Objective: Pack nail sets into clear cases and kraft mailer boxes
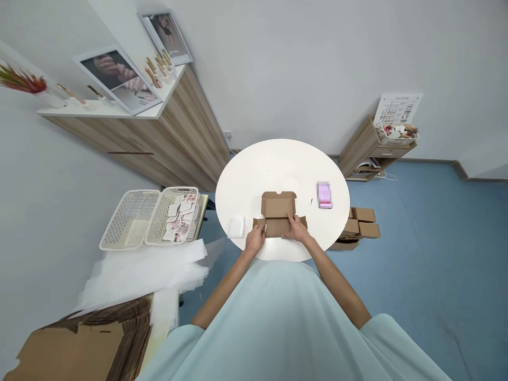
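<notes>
A brown cardboard mailer box (278, 205) lies on the white oval table (278, 164), its lid raised at the back and its side flaps sticking out. At its left side, my left hand (255, 239) is closed on the edge by the flap. My right hand (297, 229) grips the right side, thumb near the front edge and fingers reaching toward the lid fold. A flat, whitish square item (237, 227) sits left of my left hand. Farther right on the table lies a small purple and pink package (324, 195), its surface blurred into blocks.
Left of the table stand two white plastic baskets (130, 219), one holding printed cards (182, 217). White wrapping sheets (151, 270) and stacked flat cardboard (79, 344) lie nearer. Brown boxes (363, 222) sit low at the table's right. Wooden cabinets (190, 121) line the wall.
</notes>
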`<state>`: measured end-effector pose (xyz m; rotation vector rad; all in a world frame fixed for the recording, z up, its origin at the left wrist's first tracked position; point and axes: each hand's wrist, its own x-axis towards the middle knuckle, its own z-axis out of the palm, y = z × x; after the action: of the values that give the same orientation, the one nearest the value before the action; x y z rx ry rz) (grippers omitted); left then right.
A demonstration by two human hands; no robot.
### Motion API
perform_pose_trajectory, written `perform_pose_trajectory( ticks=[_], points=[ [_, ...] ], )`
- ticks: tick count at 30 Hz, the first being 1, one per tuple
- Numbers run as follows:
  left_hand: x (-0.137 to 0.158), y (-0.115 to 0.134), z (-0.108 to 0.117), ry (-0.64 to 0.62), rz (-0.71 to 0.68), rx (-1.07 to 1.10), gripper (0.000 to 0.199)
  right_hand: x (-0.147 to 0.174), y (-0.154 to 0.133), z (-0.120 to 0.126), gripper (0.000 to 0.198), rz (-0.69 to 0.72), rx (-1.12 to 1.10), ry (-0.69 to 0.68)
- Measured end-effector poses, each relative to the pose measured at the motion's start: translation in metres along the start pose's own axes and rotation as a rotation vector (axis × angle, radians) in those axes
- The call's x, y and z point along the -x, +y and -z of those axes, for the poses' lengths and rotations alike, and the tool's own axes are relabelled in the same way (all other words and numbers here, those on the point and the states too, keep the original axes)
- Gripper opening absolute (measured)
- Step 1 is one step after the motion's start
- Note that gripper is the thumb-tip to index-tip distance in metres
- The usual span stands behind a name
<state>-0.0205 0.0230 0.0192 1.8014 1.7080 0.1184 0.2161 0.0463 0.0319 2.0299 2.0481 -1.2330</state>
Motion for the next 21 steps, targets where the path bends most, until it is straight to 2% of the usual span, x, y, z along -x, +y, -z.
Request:
perform_pose_trajectory(
  ticks=[5, 7, 9, 11, 13, 16, 21],
  points=[
    [0.001, 0.002, 0.006, -0.016, -0.04, -0.022, 0.04, 0.0, 0.001, -0.002, 0.118, 0.005, -0.026, 0.002],
    [0.003, 0.0, 0.008, 0.049, -0.028, -0.018, 0.043, 0.001, 0.002, -0.002, 0.118, 0.007, -0.03, 0.0],
    [0.005, -0.003, 0.011, 0.169, 0.06, -0.023, 0.048, 0.001, 0.002, -0.002, 0.118, 0.009, -0.033, -0.003],
    [0.005, -0.007, 0.013, 0.235, 0.179, -0.026, 0.047, 0.0, 0.003, -0.003, 0.118, 0.007, -0.037, -0.008],
    [0.005, -0.01, 0.016, 0.201, 0.241, -0.012, 0.035, 0.0, 0.003, -0.003, 0.119, 0.007, -0.035, -0.009],
    [0.004, -0.012, 0.019, 0.139, 0.226, 0.039, 0.018, 0.0, 0.002, -0.003, 0.121, 0.007, -0.023, -0.006],
    [0.006, -0.002, 0.019, 0.089, 0.201, 0.148, 0.022, 0.002, -0.008, -0.008, 0.121, 0.013, 0.014, -0.008]
  ],
)
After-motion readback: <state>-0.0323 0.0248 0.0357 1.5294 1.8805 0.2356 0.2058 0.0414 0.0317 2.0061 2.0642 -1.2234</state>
